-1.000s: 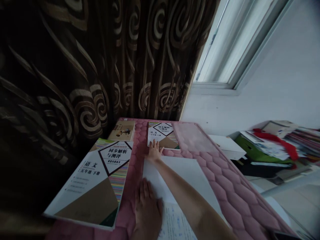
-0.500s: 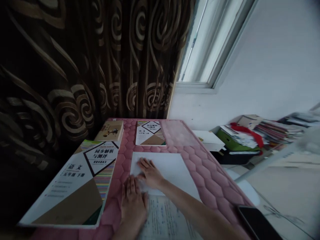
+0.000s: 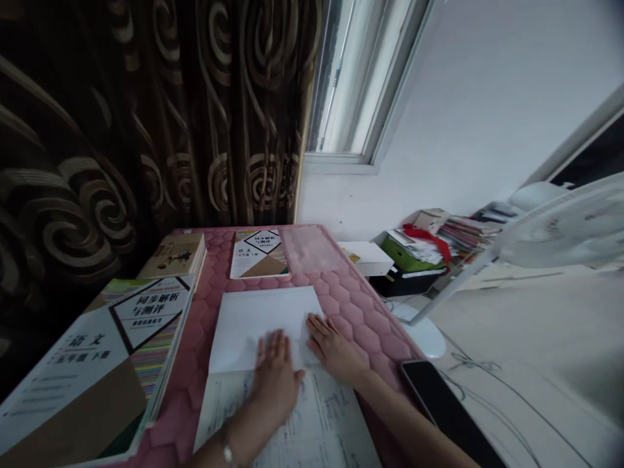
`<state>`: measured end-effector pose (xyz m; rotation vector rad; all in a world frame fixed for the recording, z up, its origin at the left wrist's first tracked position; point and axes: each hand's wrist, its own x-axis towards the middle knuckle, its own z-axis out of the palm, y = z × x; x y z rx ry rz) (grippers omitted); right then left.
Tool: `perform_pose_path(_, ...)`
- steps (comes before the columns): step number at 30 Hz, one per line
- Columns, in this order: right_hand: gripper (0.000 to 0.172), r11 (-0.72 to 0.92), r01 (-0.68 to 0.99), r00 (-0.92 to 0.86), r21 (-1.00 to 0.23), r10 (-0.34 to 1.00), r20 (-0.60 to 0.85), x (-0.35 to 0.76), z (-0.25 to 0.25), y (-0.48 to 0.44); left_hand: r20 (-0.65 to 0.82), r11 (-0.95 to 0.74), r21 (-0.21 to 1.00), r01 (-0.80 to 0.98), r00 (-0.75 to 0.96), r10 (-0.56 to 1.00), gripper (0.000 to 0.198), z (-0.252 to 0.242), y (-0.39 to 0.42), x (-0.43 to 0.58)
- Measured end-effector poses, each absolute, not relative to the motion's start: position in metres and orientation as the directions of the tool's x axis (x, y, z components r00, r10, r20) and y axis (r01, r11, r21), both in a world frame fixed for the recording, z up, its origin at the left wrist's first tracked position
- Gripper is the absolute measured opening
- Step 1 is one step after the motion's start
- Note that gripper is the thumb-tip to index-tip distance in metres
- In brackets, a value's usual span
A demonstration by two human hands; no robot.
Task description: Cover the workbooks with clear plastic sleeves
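Two bare hands at white paper (image 3: pixel 244 331), blank upper part, printed lower part with blue handwriting, lying on pink hexagon-patterned padded table cover (image 3: pixel 340 305). Left hand (image 3: pixel 277 374): slightly blurred, fingers extended and released, over paper's middle, across line between blank and printed parts; cannot tell if pressing. Silvery band (image 3: pixel 227 453) on left wrist. Right hand (image 3: pixel 336 348): fingers straight, released, palm down along paper's right edge. Large white-and-brown workbook (image 3: pixel 92 380) left of paper; smaller white-and-brown workbook (image 3: pixel 258 255) beyond far edge. Black rectangular phone (image 3: pixel 448 409) near right forearm, at table's right side.
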<state>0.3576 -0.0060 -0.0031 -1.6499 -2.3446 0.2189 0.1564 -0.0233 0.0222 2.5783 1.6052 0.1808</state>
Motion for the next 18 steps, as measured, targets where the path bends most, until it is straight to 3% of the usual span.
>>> perform_pose_path(4,0.04,0.333,0.842,-0.286,-0.424,0.942,0.173,0.368,0.013,0.012,0.037,-0.557,0.274,0.784,0.57,0.821,0.066,0.026,-0.012,0.217)
perform_pose_path(6,0.031,0.218,0.855,-0.158,-0.47,0.974,0.163,0.377,0.02,0.025,0.048,-0.549,0.288,0.785,0.56,0.827,0.069,0.028,-0.005,0.233)
perform_pose_path(9,0.016,-0.039,0.92,0.099,-0.391,0.986,0.136,0.388,0.025,0.047,0.056,-0.533,0.284,0.797,0.541,0.839,0.07,0.028,0.002,0.241)
perform_pose_path(18,0.037,-0.302,0.906,0.324,-0.297,0.946,0.025,0.388,0.03,0.12,0.132,-0.543,0.332,0.771,0.532,0.836,0.071,0.011,0.005,0.238)
